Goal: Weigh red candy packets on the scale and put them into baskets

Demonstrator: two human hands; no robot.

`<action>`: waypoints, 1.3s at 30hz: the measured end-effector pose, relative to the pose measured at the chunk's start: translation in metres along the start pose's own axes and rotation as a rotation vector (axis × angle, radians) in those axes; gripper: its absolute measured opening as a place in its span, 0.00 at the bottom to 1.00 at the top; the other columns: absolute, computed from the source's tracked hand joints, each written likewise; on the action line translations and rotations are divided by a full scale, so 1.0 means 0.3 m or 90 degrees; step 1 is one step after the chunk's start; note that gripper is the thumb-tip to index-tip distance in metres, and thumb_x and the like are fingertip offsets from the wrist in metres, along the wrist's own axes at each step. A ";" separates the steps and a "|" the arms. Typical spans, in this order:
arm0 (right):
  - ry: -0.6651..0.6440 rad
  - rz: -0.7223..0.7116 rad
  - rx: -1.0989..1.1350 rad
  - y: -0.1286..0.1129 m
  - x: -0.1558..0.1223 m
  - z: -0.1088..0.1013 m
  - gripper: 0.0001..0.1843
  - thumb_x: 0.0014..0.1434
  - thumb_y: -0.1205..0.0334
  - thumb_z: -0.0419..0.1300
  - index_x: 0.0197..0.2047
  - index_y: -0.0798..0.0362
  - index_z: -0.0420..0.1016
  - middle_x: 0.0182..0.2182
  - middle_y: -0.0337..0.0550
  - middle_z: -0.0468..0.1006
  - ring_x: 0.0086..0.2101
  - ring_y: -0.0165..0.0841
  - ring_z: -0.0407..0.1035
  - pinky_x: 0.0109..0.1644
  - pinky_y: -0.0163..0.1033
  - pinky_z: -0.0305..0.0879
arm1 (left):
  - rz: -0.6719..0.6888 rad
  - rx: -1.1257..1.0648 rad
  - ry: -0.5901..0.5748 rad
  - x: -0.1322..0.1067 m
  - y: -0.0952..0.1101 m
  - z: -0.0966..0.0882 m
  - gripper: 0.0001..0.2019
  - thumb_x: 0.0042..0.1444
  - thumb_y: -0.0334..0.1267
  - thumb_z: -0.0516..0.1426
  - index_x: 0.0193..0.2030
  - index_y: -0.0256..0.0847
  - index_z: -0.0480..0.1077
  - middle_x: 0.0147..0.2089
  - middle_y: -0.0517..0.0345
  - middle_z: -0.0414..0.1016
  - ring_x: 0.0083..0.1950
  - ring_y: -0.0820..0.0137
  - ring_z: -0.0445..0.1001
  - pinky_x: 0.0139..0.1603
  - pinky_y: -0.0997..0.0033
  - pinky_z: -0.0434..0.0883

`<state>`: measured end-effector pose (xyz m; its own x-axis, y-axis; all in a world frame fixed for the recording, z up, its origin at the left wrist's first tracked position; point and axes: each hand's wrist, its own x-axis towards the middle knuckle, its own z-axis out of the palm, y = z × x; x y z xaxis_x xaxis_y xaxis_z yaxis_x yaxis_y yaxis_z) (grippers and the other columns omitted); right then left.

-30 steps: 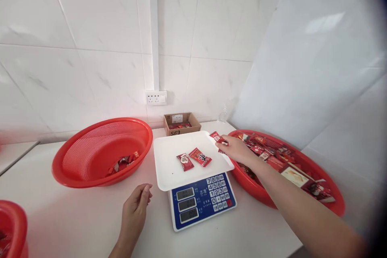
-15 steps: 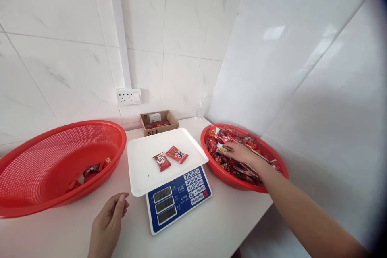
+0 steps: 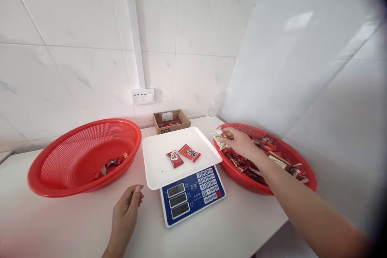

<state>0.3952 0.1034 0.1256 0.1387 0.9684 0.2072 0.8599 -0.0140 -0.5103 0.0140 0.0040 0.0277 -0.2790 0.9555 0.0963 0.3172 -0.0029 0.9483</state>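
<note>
Between the fingers of my right hand (image 3: 237,141) is a snack packet (image 3: 221,138) in a clear and yellow wrapper. It is raised over the left rim of the right red basket (image 3: 242,183), where many red-wrapped snack packets (image 3: 266,145) are heaped. On the white pan of the digital scale (image 3: 157,171) lie two small packets: a dark red packet (image 3: 175,159) and a brighter red packet (image 3: 190,153). My left hand (image 3: 127,207) hovers by the scale's left front corner, fingers curled together; nothing shows in it.
On the left stands a red mesh basket (image 3: 54,169) with a few red packets (image 3: 111,166) at its bottom. Behind the scale sits a small cardboard box (image 3: 165,130) with red packets inside. A clear plastic bottle (image 3: 212,108) stands by the wall, near a power socket (image 3: 143,96).
My right hand has lifted out of the heap with a packet and come to the basket's left rim. The view has shifted left. My left hand keeps its curled pose.
</note>
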 end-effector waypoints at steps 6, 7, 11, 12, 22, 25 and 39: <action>-0.155 -0.091 -0.006 -0.180 -0.026 0.201 0.31 0.59 0.53 0.53 0.64 0.53 0.55 0.61 0.54 0.59 0.59 0.40 0.57 0.60 0.44 0.55 | 0.019 -0.020 0.025 -0.002 0.009 -0.005 0.26 0.49 0.64 0.53 0.33 0.39 0.74 0.25 0.58 0.71 0.26 0.68 0.70 0.27 0.70 0.71; -0.193 -0.118 -0.019 -0.203 -0.035 0.227 0.34 0.60 0.49 0.52 0.66 0.53 0.53 0.65 0.54 0.52 0.62 0.42 0.49 0.63 0.47 0.50 | 0.021 -0.020 0.025 -0.003 0.009 -0.005 0.26 0.50 0.63 0.53 0.33 0.39 0.74 0.25 0.58 0.71 0.26 0.68 0.70 0.28 0.70 0.71; -0.301 -0.195 -0.075 -0.284 -0.060 0.294 0.39 0.57 0.35 0.49 0.67 0.41 0.50 0.68 0.46 0.37 0.65 0.49 0.29 0.64 0.63 0.33 | 0.023 -0.010 0.013 -0.004 0.004 -0.006 0.25 0.52 0.61 0.52 0.34 0.39 0.73 0.25 0.57 0.71 0.27 0.68 0.70 0.29 0.71 0.71; -0.311 -0.209 -0.082 -0.301 -0.062 0.304 0.39 0.56 0.33 0.48 0.66 0.39 0.51 0.68 0.44 0.37 0.65 0.50 0.27 0.63 0.65 0.30 | 0.023 -0.008 0.009 -0.004 0.002 -0.006 0.25 0.52 0.61 0.52 0.34 0.39 0.73 0.26 0.57 0.71 0.27 0.68 0.70 0.29 0.71 0.71; -0.197 -0.249 0.008 -0.251 -0.023 0.234 0.31 0.59 0.42 0.50 0.62 0.46 0.61 0.66 0.45 0.51 0.65 0.41 0.40 0.66 0.53 0.40 | -0.011 0.017 -0.010 0.005 -0.001 -0.010 0.28 0.47 0.66 0.53 0.34 0.40 0.73 0.26 0.57 0.72 0.27 0.67 0.71 0.29 0.69 0.71; -0.071 -0.122 -0.034 -0.115 -0.006 0.120 0.23 0.62 0.55 0.47 0.58 0.50 0.64 0.59 0.46 0.64 0.58 0.34 0.57 0.61 0.41 0.53 | -0.014 0.026 -0.012 0.008 -0.002 -0.006 0.29 0.46 0.67 0.52 0.34 0.40 0.73 0.26 0.57 0.72 0.28 0.66 0.70 0.29 0.69 0.71; -0.234 0.036 -0.164 0.154 -0.138 0.049 0.14 0.57 0.65 0.49 0.42 0.52 0.72 0.49 0.53 0.73 0.46 0.43 0.69 0.48 0.45 0.62 | -0.011 0.069 -0.054 0.015 -0.057 0.012 0.28 0.49 0.65 0.51 0.36 0.41 0.73 0.28 0.57 0.74 0.29 0.66 0.73 0.31 0.69 0.72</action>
<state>0.4221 0.0662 0.0812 0.0454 0.9879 -0.1483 0.9567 -0.0857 -0.2780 0.0106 0.0096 0.0109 -0.2087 0.9767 0.0500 0.4098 0.0409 0.9113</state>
